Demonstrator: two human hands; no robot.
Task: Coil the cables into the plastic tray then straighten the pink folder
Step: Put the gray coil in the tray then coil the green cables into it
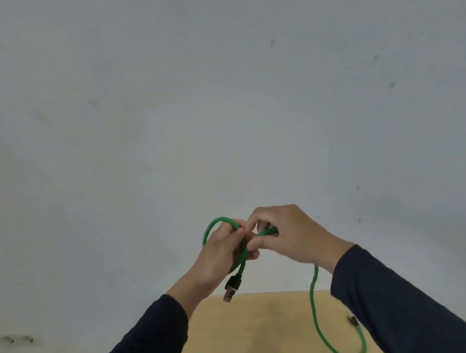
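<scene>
A green cable [314,305] is held up in the air in front of a grey wall. My left hand [219,257] grips a small loop of it, and the cable's black plug [232,286] dangles just below that hand. My right hand [291,236] pinches the cable right beside the left hand's fingers. From under the right hand the cable hangs down, curves near the bottom edge and rises to its other dark plug [353,320] by my right sleeve. The plastic tray and the pink folder are out of view.
A light wooden table [255,333] shows at the bottom, below my hands. A plain grey wall [218,92] fills most of the view. Both forearms wear dark sleeves.
</scene>
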